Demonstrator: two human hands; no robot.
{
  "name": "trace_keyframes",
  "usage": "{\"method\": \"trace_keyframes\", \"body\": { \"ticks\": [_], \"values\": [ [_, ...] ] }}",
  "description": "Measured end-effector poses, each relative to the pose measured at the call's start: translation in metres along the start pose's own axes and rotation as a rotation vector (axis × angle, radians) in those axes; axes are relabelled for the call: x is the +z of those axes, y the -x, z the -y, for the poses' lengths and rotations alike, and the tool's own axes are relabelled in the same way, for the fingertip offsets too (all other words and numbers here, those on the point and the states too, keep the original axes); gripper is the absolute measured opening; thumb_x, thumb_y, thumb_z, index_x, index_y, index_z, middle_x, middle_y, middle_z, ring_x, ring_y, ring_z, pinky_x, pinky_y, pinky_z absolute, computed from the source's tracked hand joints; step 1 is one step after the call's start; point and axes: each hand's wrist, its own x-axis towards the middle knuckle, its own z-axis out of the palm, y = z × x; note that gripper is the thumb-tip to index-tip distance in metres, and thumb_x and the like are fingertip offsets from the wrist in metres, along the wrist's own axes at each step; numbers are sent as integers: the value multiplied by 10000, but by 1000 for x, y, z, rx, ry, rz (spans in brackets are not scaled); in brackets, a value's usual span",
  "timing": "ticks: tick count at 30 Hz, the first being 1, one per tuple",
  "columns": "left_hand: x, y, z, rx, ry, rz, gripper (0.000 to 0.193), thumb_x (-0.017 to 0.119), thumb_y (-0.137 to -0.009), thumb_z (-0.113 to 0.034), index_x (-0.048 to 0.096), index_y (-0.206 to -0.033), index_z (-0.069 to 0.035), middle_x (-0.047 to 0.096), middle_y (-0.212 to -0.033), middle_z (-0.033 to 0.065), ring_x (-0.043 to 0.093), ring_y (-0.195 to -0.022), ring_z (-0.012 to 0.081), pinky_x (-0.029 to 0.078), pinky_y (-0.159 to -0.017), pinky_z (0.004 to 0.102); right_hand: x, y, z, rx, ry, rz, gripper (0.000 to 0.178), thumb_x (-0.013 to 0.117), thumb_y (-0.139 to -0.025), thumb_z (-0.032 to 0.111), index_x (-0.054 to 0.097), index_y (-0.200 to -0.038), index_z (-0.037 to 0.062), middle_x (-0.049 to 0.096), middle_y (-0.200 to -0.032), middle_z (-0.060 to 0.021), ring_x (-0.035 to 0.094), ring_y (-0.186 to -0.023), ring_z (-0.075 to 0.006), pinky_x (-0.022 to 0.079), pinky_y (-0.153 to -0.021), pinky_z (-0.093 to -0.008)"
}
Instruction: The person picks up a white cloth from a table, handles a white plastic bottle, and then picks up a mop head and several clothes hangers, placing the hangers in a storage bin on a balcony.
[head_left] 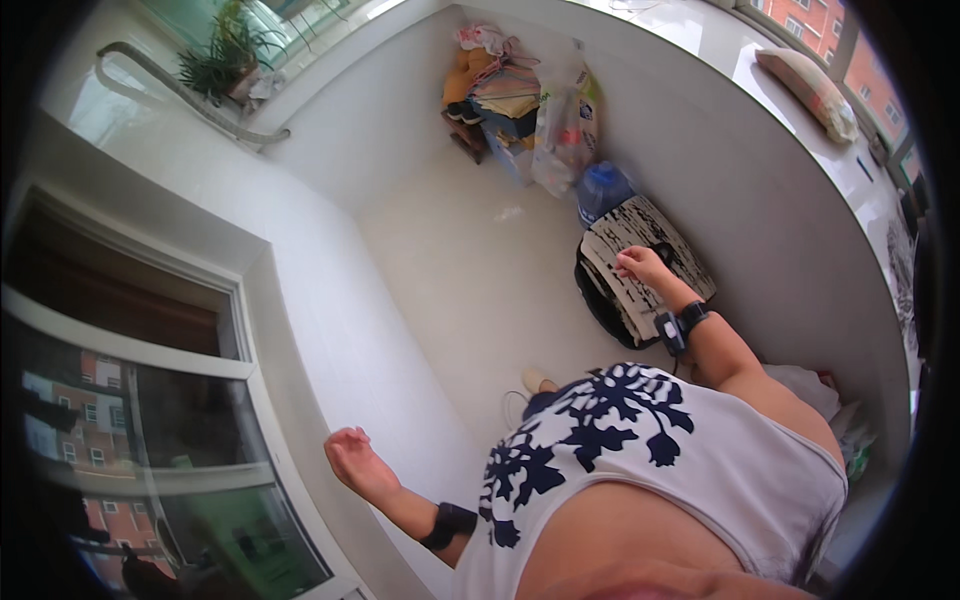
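Note:
My left hand [358,462] is raised beside the white wall near the window, its fingers curled in loosely with nothing seen in them. Out in front, my right hand [640,264] appears over a beige and black patterned cloth item [622,240], which lies on a dark rounded object [592,300]. The fingers of that hand are drawn together and hold nothing that shows. Whether it touches the cloth cannot be told. Each wrist wears a black strap, and a small dark device [670,332] hangs by the right one.
A blue-capped water jug [603,190], plastic bags [565,140] and a stack of folded things [505,95] stand along the far wall. The pale floor [450,250] runs between two walls. A sill [740,70] holds a long packet [810,92]; a plant [232,55] sits far left.

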Motion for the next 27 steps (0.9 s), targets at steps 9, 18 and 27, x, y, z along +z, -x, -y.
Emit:
{"method": "trace_keyframes", "body": {
  "ticks": [9,18,27],
  "values": [
    [90,-187,96,-190,94,192,220,453,-934,-229,533,-943,-24,529,-859,67,498,-816,153,410,-820,320,55,-142,86,-86,39,9,294,556,-899,267,564,-1041,10,635,-880,-56,612,-740,-123,441,-598,-218],
    [213,-311,202,-407,64,249,233,454,-934,-240,538,-924,-23,522,-856,60,470,-788,155,396,-777,275,26,-303,111,100,20,-76,288,580,-880,291,575,-1045,55,653,-898,-34,603,-702,-90,428,-576,-203],
    [300,-432,295,-574,187,168,234,488,-923,-238,558,-983,-22,542,-906,53,494,-853,137,414,-792,284,28,-450,207,10,27,-103,347,582,-882,275,550,-1092,2,640,-930,-82,610,-764,-132,468,-663,-247]
  ]
}}
